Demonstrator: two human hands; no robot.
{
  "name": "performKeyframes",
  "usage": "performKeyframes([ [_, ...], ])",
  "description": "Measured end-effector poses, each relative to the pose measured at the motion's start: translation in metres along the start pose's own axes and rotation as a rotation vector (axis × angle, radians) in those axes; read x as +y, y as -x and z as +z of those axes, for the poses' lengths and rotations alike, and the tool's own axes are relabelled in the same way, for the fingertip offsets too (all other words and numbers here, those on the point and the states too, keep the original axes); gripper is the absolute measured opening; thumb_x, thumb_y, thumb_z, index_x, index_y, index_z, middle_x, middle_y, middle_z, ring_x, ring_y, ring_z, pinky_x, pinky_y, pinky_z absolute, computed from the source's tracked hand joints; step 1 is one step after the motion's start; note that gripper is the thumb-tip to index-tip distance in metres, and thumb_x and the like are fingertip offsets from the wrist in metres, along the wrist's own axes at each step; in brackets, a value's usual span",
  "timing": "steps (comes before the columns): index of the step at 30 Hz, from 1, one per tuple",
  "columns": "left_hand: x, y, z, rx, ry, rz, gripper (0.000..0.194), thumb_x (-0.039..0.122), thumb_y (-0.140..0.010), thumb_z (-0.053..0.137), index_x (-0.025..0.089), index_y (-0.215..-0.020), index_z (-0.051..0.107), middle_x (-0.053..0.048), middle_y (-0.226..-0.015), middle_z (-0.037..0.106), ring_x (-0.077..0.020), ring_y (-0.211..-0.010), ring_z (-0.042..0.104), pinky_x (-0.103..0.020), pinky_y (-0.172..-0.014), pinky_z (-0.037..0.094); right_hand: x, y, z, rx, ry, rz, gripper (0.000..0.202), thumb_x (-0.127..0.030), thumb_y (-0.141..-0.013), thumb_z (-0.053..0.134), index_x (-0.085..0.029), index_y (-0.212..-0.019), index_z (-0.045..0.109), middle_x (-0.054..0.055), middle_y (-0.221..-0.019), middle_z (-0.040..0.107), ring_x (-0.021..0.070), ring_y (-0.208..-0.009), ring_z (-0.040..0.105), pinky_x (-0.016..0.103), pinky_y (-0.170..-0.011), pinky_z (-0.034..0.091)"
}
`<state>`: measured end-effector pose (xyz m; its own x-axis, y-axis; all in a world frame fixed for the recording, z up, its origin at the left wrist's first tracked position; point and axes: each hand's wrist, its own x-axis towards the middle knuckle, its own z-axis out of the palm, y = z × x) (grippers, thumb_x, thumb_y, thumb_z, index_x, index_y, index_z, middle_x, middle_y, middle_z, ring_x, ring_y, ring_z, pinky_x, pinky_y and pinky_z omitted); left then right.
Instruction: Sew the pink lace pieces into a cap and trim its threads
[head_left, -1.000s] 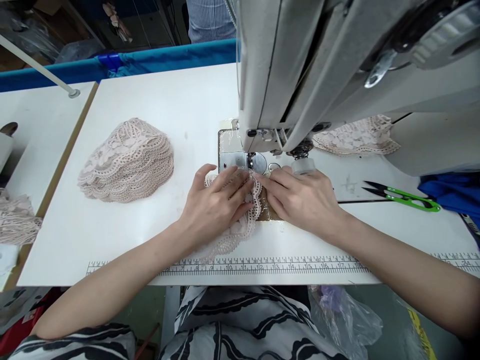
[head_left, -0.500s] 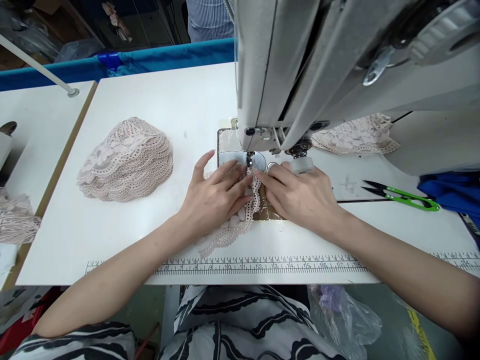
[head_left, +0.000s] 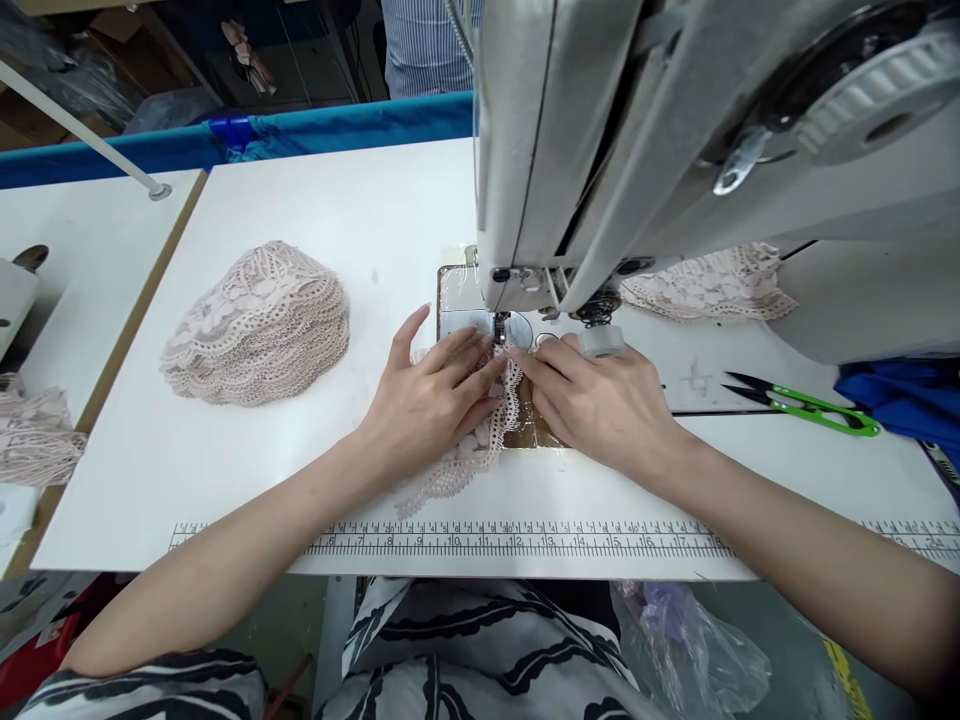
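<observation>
A pale pink piece of lace [head_left: 450, 473] lies under the presser foot [head_left: 499, 326] of a sewing machine [head_left: 555, 150], its scalloped edge trailing toward the table front. My left hand [head_left: 431, 395] rests flat on the lace with fingers spread and the thumb held away, covering much of it. On the other side of the foot, my right hand [head_left: 604, 400] has its fingers drawn together, the index fingertip at the lace's right edge close to the needle. Part of its grip is hidden under the hand. Beneath both hands is the metal needle plate [head_left: 459, 292].
A stack of lace pieces [head_left: 255, 325] sits left on the white table [head_left: 405, 200]. More lace [head_left: 709, 283] lies behind the machine head. Green thread snips [head_left: 802, 403] and blue cloth [head_left: 900, 400] are at right. A ruler strip [head_left: 517, 540] runs along the front edge.
The view has shifted slightly, so the table and machine sit a little lower. Both hands keep nearly the same place on the lace.
</observation>
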<state>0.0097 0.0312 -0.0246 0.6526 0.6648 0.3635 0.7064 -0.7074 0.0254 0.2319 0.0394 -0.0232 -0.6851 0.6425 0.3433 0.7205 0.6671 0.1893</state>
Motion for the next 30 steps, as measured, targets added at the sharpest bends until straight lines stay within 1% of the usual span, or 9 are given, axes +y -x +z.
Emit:
performKeyframes([
  [6, -0.001, -0.001, -0.001, -0.026, -0.006, -0.011, 0.035, 0.034, -0.103, 0.050, 0.023, -0.134, 0.062, -0.007, -0.130, 0.069, -0.0267, -0.131, 0.060, -0.067, -0.119, 0.029, 0.000, 0.000, 0.000, -0.010, -0.003, 0.002, 0.034, -0.011, -0.095, 0.046, -0.012, -0.116, 0.072, 0.008, -0.089, 0.074, 0.0169, -0.066, 0.054, 0.035, -0.060, 0.027],
  [10, -0.001, 0.000, 0.000, -0.014, -0.032, 0.000, 0.036, 0.035, -0.104, 0.048, 0.021, -0.134, 0.061, -0.008, -0.129, 0.071, -0.0266, -0.131, 0.060, -0.067, -0.119, 0.029, 0.000, -0.001, 0.001, 0.014, 0.026, -0.011, 0.034, -0.011, -0.096, 0.045, -0.010, -0.119, 0.071, 0.007, -0.085, 0.073, 0.0164, -0.064, 0.053, 0.035, -0.061, 0.029],
  [17, -0.004, -0.002, 0.003, -0.010, 0.000, -0.024, 0.036, 0.036, -0.103, 0.048, 0.022, -0.134, 0.062, -0.008, -0.131, 0.070, -0.0266, -0.130, 0.060, -0.066, -0.121, 0.028, 0.001, -0.003, 0.001, -0.041, 0.042, 0.011, 0.036, -0.012, -0.095, 0.045, -0.011, -0.121, 0.071, 0.008, -0.080, 0.071, 0.0184, -0.071, 0.057, 0.034, -0.064, 0.033],
  [22, -0.006, -0.003, 0.005, -0.010, -0.006, -0.043, 0.035, 0.037, -0.104, 0.047, 0.022, -0.131, 0.064, -0.007, -0.133, 0.069, -0.0257, -0.129, 0.060, -0.065, -0.121, 0.027, 0.002, -0.005, 0.003, -0.026, 0.032, 0.015, 0.037, -0.011, -0.097, 0.043, -0.011, -0.121, 0.071, 0.009, -0.086, 0.072, 0.0189, -0.074, 0.057, 0.035, -0.064, 0.032],
  [25, -0.007, -0.002, 0.005, 0.008, -0.048, -0.020, 0.033, 0.036, -0.104, 0.047, 0.023, -0.130, 0.063, -0.006, -0.132, 0.069, -0.0249, -0.130, 0.060, -0.063, -0.121, 0.028, 0.002, -0.005, 0.005, -0.005, 0.029, 0.023, 0.035, -0.012, -0.097, 0.044, -0.012, -0.120, 0.071, 0.009, -0.087, 0.073, 0.0191, -0.073, 0.057, 0.035, -0.065, 0.032],
  [27, -0.006, -0.002, 0.002, 0.049, -0.072, 0.010, 0.030, 0.032, -0.103, 0.049, 0.022, -0.128, 0.063, -0.006, -0.130, 0.070, -0.0244, -0.128, 0.061, -0.060, -0.119, 0.031, 0.003, -0.004, 0.005, 0.048, 0.022, 0.009, 0.034, -0.012, -0.098, 0.045, -0.013, -0.118, 0.072, 0.008, -0.087, 0.074, 0.0186, -0.073, 0.058, 0.034, -0.065, 0.032],
  [29, -0.003, -0.002, -0.003, 0.096, -0.065, 0.045, 0.024, 0.026, -0.101, 0.052, 0.019, -0.119, 0.066, -0.006, -0.121, 0.074, -0.0238, -0.121, 0.064, -0.052, -0.113, 0.043, 0.003, -0.004, 0.004, 0.110, -0.004, -0.029, 0.033, -0.011, -0.098, 0.045, -0.014, -0.117, 0.072, 0.007, -0.094, 0.076, 0.0173, -0.072, 0.058, 0.034, -0.065, 0.033],
  [30, -0.002, -0.002, -0.007, 0.103, -0.044, 0.059, 0.021, 0.027, -0.100, 0.054, 0.017, -0.112, 0.067, -0.007, -0.114, 0.075, -0.0239, -0.114, 0.067, -0.047, -0.106, 0.049, 0.004, -0.004, 0.003, 0.129, -0.028, -0.055, 0.033, -0.010, -0.097, 0.046, -0.015, -0.116, 0.072, 0.007, -0.101, 0.076, 0.0167, -0.074, 0.059, 0.033, -0.065, 0.033],
])
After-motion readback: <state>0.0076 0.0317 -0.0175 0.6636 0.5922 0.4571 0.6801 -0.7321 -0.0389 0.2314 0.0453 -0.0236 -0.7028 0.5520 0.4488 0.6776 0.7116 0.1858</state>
